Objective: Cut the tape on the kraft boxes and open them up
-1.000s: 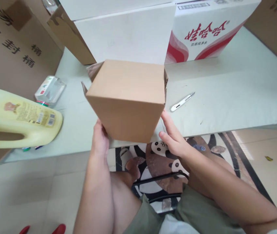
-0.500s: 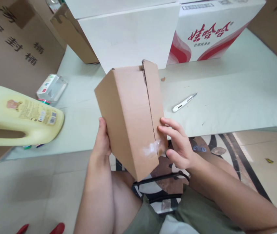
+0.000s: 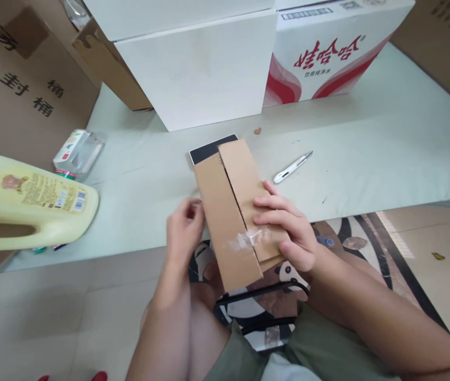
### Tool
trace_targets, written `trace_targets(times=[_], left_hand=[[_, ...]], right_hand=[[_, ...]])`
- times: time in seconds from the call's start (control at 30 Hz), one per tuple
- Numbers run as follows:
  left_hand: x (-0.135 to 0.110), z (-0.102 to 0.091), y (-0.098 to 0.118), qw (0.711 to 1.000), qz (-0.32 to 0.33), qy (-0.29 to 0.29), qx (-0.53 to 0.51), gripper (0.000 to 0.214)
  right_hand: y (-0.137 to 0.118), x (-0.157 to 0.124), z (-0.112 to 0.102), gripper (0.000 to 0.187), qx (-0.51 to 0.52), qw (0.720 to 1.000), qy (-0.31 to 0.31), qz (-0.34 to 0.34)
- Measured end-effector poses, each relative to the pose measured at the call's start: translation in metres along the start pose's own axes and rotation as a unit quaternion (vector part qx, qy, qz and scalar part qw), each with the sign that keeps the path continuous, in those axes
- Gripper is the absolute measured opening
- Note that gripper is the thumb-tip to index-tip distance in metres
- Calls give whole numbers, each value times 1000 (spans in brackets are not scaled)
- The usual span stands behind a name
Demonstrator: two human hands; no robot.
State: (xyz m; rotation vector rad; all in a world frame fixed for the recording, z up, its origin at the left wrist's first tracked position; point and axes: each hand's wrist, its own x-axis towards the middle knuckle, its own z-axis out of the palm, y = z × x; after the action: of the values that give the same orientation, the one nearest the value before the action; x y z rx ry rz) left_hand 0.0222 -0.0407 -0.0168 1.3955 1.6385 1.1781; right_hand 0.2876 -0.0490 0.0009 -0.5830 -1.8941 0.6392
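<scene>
A small brown cardboard box point(image 3: 219, 211) is tilted over the table's front edge, its two flaps meeting at a seam. Clear tape point(image 3: 244, 241) crosses the near end of that seam. My right hand point(image 3: 288, 225) grips the box from the right, fingers laid over the flap and thumb at the near end. Beside the box's left edge, my left hand point(image 3: 184, 227) is closed with its fingers curled in; what they pinch is hidden. A flat black panel with a white border point(image 3: 211, 150) shows past the box's far end. To the right lies a white utility knife point(image 3: 293, 166).
White cartons point(image 3: 196, 79) and a red-and-white water carton point(image 3: 323, 69) stand behind. On the left are a large yellow jug point(image 3: 30, 201), a clear plastic bottle point(image 3: 80, 151) and a big brown carton point(image 3: 22, 95). A small brown scrap point(image 3: 257, 130) lies on the green-covered table point(image 3: 387, 143).
The box has been lowered and turned so its flap side faces up, uncovering the black panel. My left hand has come off its side and curled; my right hand has closed onto the flap.
</scene>
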Motion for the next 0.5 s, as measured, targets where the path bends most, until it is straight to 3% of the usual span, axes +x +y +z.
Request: trace_targets(times=[0.07, 0.1, 0.17, 0.27, 0.37, 0.43, 0.5], left_hand=[[8, -4, -1, 983, 120, 124, -66, 50], [12, -5, -1, 967, 184, 151, -92, 53], [17, -8, 2, 951, 266, 130, -93, 51], [17, -10, 7, 960, 262, 74, -66, 40], [12, -11, 8, 967, 227, 85, -83, 36], [10, -10, 8, 967, 212, 100, -94, 35], [9, -9, 8, 966, 207, 114, -105, 35]], right_hand=[[-1, 4, 3, 39, 38, 999, -34, 6], [-2, 5, 6, 38, 59, 997, -51, 8], [-4, 6, 12, 38, 91, 993, -76, 11], [-3, 2, 16, 48, 114, 991, -67, 33], [8, 1, 5, 50, 31, 991, 34, 124], [22, 3, -9, 41, -108, 962, 95, 233], [39, 7, -22, 44, -243, 905, 86, 337]])
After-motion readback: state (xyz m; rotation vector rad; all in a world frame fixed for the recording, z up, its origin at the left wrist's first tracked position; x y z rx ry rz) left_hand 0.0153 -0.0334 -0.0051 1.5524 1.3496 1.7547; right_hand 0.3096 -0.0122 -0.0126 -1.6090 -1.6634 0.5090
